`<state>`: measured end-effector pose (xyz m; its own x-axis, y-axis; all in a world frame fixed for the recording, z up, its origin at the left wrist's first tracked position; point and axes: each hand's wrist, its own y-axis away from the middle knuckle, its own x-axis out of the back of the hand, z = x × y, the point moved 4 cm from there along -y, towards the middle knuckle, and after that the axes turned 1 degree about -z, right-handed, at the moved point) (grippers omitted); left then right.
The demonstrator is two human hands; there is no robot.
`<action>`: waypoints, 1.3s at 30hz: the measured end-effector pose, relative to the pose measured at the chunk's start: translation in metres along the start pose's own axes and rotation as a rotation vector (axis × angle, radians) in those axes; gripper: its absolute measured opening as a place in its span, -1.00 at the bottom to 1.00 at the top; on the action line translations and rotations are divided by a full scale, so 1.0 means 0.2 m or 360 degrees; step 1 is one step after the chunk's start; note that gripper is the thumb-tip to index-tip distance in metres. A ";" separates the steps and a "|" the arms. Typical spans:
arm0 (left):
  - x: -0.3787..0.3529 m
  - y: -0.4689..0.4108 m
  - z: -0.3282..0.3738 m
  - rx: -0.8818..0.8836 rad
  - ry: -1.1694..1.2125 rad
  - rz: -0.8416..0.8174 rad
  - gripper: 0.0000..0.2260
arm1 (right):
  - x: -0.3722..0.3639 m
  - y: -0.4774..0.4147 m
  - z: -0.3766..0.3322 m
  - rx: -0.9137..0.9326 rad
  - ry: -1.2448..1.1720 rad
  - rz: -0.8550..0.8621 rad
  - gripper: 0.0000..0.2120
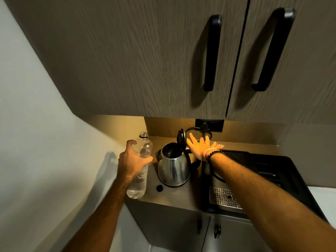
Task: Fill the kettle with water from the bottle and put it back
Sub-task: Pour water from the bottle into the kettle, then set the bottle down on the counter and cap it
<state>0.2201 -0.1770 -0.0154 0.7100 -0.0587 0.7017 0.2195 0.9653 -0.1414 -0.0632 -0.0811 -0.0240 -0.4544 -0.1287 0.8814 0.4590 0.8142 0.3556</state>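
A steel kettle stands on its base on the counter, with its black lid tipped up and open. My right hand is spread flat just behind and to the right of the lid, above the kettle's handle, holding nothing. My left hand grips a clear plastic bottle upright, left of the kettle. The bottle has no cap on and water shows in its lower part. A small black cap lies on the counter in front of the kettle.
A black coffee machine with a perforated metal drip tray fills the counter's right side. A wall socket with a looped black cord is behind the kettle. Wall cupboards hang low overhead. A white wall is on the left.
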 end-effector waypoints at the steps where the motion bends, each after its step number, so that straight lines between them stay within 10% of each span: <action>1: -0.01 0.00 -0.02 0.0015 0.0024 0.0071 -0.24 | 0.00 0.00 0.00 -0.0003 0.0003 -0.0002 -0.17; 12: -0.15 0.03 -0.15 0.0143 0.0417 0.0570 -0.17 | -0.02 -0.01 0.01 -0.0030 0.0039 0.0000 -0.25; 21: -0.24 0.15 -0.20 0.0072 0.0332 0.0448 -0.02 | 0.00 0.03 0.00 -0.0049 0.0009 0.0007 -0.26; 25: -0.32 0.37 -0.30 0.0118 0.0118 0.0467 -0.28 | 0.00 0.02 0.00 -0.0051 0.0031 0.0011 -0.28; 31: -0.57 0.47 -0.31 -0.0142 -0.0123 -0.0111 -0.86 | -0.01 0.01 0.01 -0.0063 0.0071 0.0017 -0.29; 39: -0.69 0.36 -0.31 -0.0079 -0.0354 -0.0520 -0.79 | -0.02 0.00 0.00 -0.0072 0.0069 0.0016 -0.28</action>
<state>0.1783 -0.1151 -0.1655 0.4365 -0.2991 0.8485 0.4459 0.8911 0.0848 -0.0618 -0.0794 -0.0275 -0.4163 -0.1459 0.8975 0.4978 0.7894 0.3592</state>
